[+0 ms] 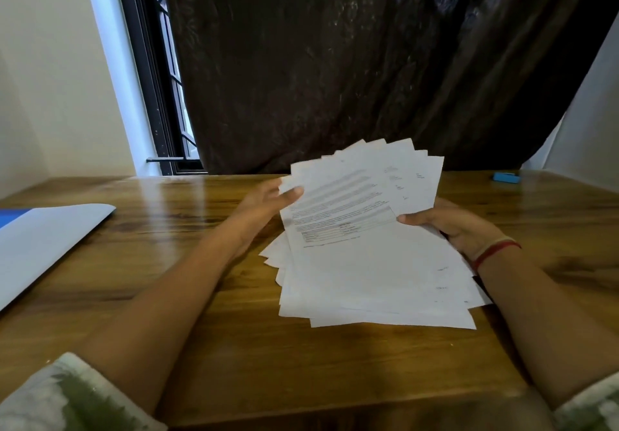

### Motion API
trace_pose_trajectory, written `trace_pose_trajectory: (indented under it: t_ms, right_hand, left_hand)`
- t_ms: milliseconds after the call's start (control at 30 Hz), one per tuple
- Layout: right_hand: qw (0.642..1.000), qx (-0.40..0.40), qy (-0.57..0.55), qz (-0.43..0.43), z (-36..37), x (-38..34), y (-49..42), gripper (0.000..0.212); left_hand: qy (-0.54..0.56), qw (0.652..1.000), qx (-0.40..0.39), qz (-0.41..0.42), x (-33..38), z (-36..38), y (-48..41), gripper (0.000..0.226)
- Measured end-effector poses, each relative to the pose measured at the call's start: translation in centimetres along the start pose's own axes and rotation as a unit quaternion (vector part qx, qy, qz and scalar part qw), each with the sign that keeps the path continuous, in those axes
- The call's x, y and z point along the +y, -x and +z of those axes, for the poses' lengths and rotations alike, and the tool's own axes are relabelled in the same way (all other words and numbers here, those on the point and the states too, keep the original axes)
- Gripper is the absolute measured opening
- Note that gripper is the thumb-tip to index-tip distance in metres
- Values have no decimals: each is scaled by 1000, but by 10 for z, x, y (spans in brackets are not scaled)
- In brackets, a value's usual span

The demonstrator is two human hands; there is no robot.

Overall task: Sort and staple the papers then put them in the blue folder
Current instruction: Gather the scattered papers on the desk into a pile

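Observation:
A fanned stack of white printed papers [365, 263] is lifted off the wooden table at its far end, the near edges lying low over the tabletop. My left hand [268, 204] pinches the stack's upper left edge, thumb on top. At the right edge my right hand [449, 226] grips the sheets, thumb on the top page. The blue folder [50, 239] lies at the table's left edge, its pale surface up with a strip of blue showing. A small blue stapler [506, 177] sits at the far right of the table.
The wooden table [201, 347] spans the view. Behind its far edge hangs a dark curtain [351, 62], with a black window frame [160, 95] to the left. White walls stand at both sides.

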State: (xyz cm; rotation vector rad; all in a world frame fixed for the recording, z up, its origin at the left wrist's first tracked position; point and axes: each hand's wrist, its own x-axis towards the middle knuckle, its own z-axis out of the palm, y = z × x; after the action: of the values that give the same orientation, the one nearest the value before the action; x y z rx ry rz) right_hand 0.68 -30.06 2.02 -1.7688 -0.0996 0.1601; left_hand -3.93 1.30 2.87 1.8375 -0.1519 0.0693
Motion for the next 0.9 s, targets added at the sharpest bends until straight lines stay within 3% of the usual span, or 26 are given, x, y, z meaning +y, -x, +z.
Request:
trace_pose_trajectory:
  t_ms: [67,167,267,433,600,767,900]
  right_hand:
    - [996,-42,-73,-41,7,-5,8,43]
    - [982,-96,-141,-84,16,-13,17,42]
    - [979,-123,-135,-90,21,-14,15,43]
    - [990,-101,-69,-74,29,-10,10,34]
    - [994,-80,-74,-24,39,-7,8,27]
    - [978,-182,-105,2,46,-6,14,32]
    - [986,-122,-105,37,46,-10,9,31]
  left_hand:
    - [37,997,54,-52,-9,-8,-2,77]
    - [147,986,2,-77,-12,-15,-5,50]
    - [168,982,-24,-79,-7,-12,-9,30]
    - [178,979,1,-102,-10,-17,-16,34]
    - [189,975,40,-111,-18,-25,-19,33]
    - [233,956,133,-121,-20,-15,-20,23]
    - [240,953,168,-81,-15,-6,-17,23]
